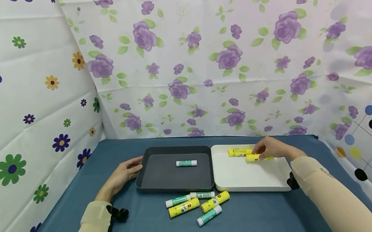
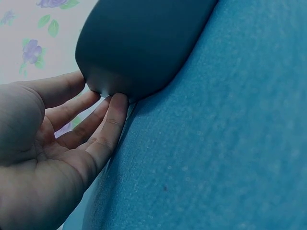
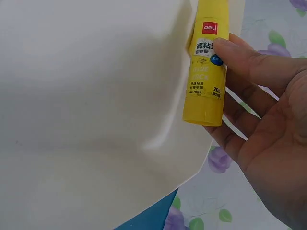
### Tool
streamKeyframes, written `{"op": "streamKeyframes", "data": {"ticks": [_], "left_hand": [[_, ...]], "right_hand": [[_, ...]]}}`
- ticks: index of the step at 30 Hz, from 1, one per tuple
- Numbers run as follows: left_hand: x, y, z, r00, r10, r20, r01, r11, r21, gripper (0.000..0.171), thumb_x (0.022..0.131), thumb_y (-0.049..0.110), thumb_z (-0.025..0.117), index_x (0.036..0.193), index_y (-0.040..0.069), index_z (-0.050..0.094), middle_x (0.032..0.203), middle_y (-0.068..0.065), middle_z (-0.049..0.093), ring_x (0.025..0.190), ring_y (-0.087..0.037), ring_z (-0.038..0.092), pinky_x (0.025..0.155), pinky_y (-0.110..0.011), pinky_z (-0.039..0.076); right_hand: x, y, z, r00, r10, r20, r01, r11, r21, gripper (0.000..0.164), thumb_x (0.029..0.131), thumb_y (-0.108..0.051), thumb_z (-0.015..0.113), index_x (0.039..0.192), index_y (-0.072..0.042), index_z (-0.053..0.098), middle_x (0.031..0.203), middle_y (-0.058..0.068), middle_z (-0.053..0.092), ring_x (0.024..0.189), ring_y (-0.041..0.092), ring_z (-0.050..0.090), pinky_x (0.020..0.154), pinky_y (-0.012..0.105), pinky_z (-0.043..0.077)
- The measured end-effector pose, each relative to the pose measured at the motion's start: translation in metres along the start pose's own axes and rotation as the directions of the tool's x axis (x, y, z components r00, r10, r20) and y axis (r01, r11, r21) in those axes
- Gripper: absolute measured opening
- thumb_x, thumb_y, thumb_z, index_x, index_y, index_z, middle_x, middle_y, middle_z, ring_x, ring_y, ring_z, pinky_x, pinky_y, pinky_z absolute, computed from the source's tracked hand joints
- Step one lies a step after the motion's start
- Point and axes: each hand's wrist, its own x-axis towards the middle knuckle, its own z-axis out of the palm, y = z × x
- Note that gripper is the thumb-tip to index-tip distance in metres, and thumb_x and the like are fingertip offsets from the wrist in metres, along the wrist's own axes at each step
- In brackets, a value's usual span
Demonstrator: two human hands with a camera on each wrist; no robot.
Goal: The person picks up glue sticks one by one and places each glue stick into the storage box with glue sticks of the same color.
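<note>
Over the white tray (image 1: 247,176), my right hand (image 1: 274,147) pinches a yellow glue stick (image 3: 205,72) between thumb and fingers. A second yellow glue stick (image 1: 239,152) lies in that tray, just beyond the held one. To the left stands a dark grey tray (image 1: 163,175) with one small green-and-white glue stick (image 1: 186,163) in it. My left hand (image 2: 67,129) touches the dark tray's left edge with its fingertips, the fingers extended. In the right wrist view the held stick's printed label faces the camera.
In front of the trays, on the blue cloth (image 1: 249,226), lie yellow glue sticks (image 1: 184,207) and smaller green-and-white ones (image 1: 209,215), loosely grouped. The two trays stand side by side, edges meeting. Flowered sheets (image 1: 184,63) hang behind and at the left.
</note>
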Motion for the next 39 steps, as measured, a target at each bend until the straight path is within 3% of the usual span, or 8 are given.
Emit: {"op": "streamKeyframes", "data": {"ticks": [12,20,31,39], "left_hand": [[0.001,0.000,0.002,1.000,0.011,0.003,-0.011,1.000,0.011,0.052,0.110,0.019,0.057,0.160,0.010,0.043,0.145,-0.020,0.049,0.136,-0.034,0.050,0.114,-0.050,0.046],[0.003,0.000,0.003,1.000,-0.005,-0.005,0.005,1.000,0.003,0.054,0.109,0.019,0.058,0.160,0.010,0.043,0.148,-0.019,0.048,0.138,-0.034,0.049,0.116,-0.052,0.044],[-0.001,0.001,0.001,1.000,0.006,-0.004,-0.006,1.000,0.006,0.054,0.110,0.019,0.057,0.160,0.008,0.042,0.147,-0.022,0.048,0.138,-0.036,0.048,0.114,-0.051,0.045],[-0.003,0.002,0.001,1.000,0.003,-0.005,-0.003,1.000,0.011,0.054,0.110,0.018,0.057,0.160,0.007,0.041,0.147,-0.022,0.049,0.137,-0.036,0.050,0.113,-0.050,0.047]], "right_hand": [[-0.001,0.010,0.000,1.000,0.025,-0.001,-0.025,1.000,0.004,0.025,0.089,0.010,0.074,0.113,0.005,0.076,0.107,0.013,0.074,0.094,0.027,0.067,0.078,0.038,0.059],[0.005,0.017,0.003,0.997,0.076,0.004,-0.076,0.997,-0.015,0.024,0.087,0.013,0.075,0.105,-0.002,0.076,0.098,0.006,0.070,0.083,0.021,0.052,0.075,0.034,0.046],[0.008,0.015,0.005,0.996,0.079,-0.045,-0.083,0.993,-0.078,0.031,0.085,0.014,0.074,0.114,0.002,0.075,0.109,0.012,0.073,0.099,0.026,0.066,0.085,0.041,0.057],[0.007,0.014,0.003,0.993,0.106,-0.055,-0.110,0.991,-0.071,0.032,0.084,0.014,0.074,0.113,0.002,0.075,0.105,0.012,0.073,0.095,0.025,0.065,0.080,0.037,0.057]]}}
